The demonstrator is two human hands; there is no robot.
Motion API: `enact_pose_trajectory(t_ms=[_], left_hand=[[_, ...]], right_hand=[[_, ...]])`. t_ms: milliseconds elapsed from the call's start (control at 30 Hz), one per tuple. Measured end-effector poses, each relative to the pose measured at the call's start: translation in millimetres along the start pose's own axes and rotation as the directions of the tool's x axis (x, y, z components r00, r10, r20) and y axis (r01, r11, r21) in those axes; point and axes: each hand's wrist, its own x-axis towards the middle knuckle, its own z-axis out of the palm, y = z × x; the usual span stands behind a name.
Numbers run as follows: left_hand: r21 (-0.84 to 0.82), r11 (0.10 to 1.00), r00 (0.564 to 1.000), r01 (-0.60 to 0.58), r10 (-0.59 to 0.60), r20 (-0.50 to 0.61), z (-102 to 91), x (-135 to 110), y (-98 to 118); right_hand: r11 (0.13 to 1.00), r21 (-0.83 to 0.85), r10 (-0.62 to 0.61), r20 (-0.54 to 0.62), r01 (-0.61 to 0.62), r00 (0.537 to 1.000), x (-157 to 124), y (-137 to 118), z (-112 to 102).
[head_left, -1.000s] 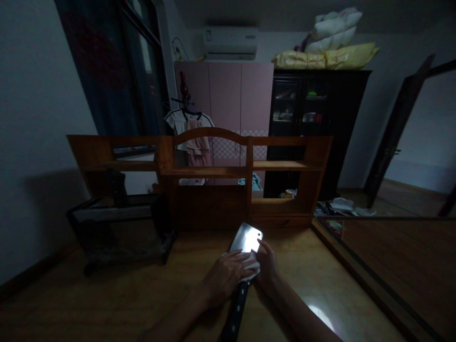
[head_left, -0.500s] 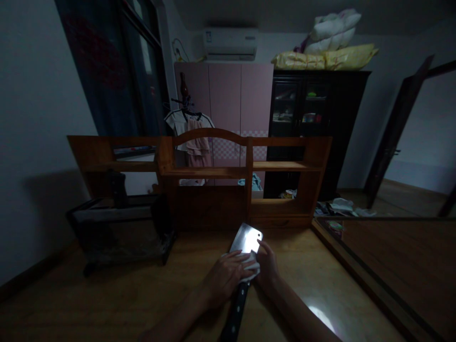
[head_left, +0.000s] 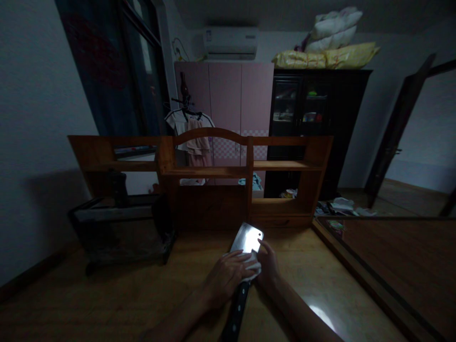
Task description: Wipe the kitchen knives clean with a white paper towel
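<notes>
A cleaver with a shiny broad blade and a dark handle lies on the wooden desk, its blade pointing away from me. My left hand lies on the blade near the handle, fingers pressed down on a white cloth. My right hand rests at the blade's right edge, its fingers touching the metal and the cloth.
A wooden shelf unit stands along the desk's far edge. A dark rack sits at the left. A dark-framed panel lies at the right. Behind are a pink wardrobe and a dark cabinet.
</notes>
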Motion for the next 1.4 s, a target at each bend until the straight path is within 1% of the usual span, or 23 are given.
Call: enact_pose_trajectory(t_ms=[133,233,300,400,433,467,500,533,600,667,733,833,900,1000,1100,1167,1233,1300,1400], left_hand=[[0.031,0.999,1.000,-0.014,0.014,0.000,3.0,-0.6,1.5],[0.069,0.997,1.000,-0.024,0.025,-0.014,2.0,0.8,-1.7],[0.114,0.993,0.997,0.035,-0.027,-0.071,2.3,1.9,-7.3],[0.178,0.963,0.968,0.202,-0.169,-0.187,5.5,2.4,-16.9],[0.188,0.952,0.958,0.240,-0.201,-0.205,6.5,2.2,-18.7],[0.193,0.948,0.956,0.251,-0.212,-0.203,7.0,1.9,-19.2],[0.193,0.953,0.964,0.234,-0.201,-0.176,6.9,1.6,-18.2],[0.187,0.964,0.977,0.192,-0.169,-0.131,5.9,1.5,-16.0],[0.146,0.987,0.997,0.074,-0.072,-0.021,2.5,1.9,-9.0],[0.077,0.997,0.998,-0.025,0.020,0.064,-1.2,2.4,-2.9],[0.008,0.998,0.994,-0.060,0.060,0.091,-3.1,2.1,-1.9],[-0.079,0.996,0.996,-0.045,0.051,0.076,-1.9,-1.1,-11.3],[-0.125,0.992,0.999,-0.020,0.026,0.047,-0.1,-4.3,-21.0],[-0.188,0.981,0.999,0.036,-0.037,-0.006,-0.1,-9.1,-32.8],[-0.232,0.969,0.989,0.085,-0.111,-0.100,-6.2,-13.6,-38.4],[-0.226,0.967,0.977,0.115,-0.151,-0.151,-12.6,-16.2,-39.8],[-0.190,0.973,0.972,0.132,-0.164,-0.166,-18.0,-17.7,-40.2],[-0.128,0.985,0.979,0.114,-0.133,-0.155,-20.1,-17.0,-39.7],[-0.023,0.997,0.990,0.069,-0.071,-0.124,-16.5,-11.7,-35.2]], right_hand=[[0.997,-0.037,0.065,-0.032,-0.066,0.997,2.8,0.1,-5.2],[0.997,-0.015,0.075,0.015,-0.075,0.997,1.5,1.1,-1.8],[0.998,0.035,0.044,0.049,-0.045,0.998,-0.8,2.3,2.9],[0.997,0.069,0.015,0.047,-0.018,0.999,-3.3,3.8,7.7],[0.997,0.071,0.015,0.041,-0.018,0.999,-3.5,4.0,7.9],[0.997,0.074,0.016,0.037,-0.018,0.999,-3.2,3.9,7.3],[0.997,0.079,0.013,0.034,-0.015,0.999,-2.7,3.5,6.0],[0.997,0.081,0.012,0.027,-0.014,1.000,-2.0,2.9,4.4],[0.998,0.062,0.028,-0.008,-0.027,1.000,-0.8,0.6,0.9],[0.997,-0.013,0.079,-0.051,-0.080,0.996,-0.5,-2.0,-1.2],[0.995,-0.068,0.072,-0.076,-0.077,0.995,-1.1,-3.9,-1.0],[0.997,-0.072,0.005,-0.100,-0.012,0.995,-2.4,-3.4,1.7],[0.999,-0.050,0.009,-0.102,-0.014,0.995,-2.8,-1.4,3.6],[0.999,0.010,0.033,-0.037,-0.033,0.999,-3.5,1.0,6.0],[0.997,0.061,0.041,0.037,-0.044,0.998,-5.7,0.4,8.3],[0.995,0.079,0.051,0.049,-0.055,0.997,-7.4,-0.8,9.2],[0.994,0.092,0.052,0.054,-0.057,0.997,-8.1,-1.5,8.9],[0.994,0.099,0.041,0.061,-0.047,0.997,-7.6,-1.1,7.1],[0.994,0.106,0.017,0.079,-0.026,0.997,-5.4,0.6,3.6]])
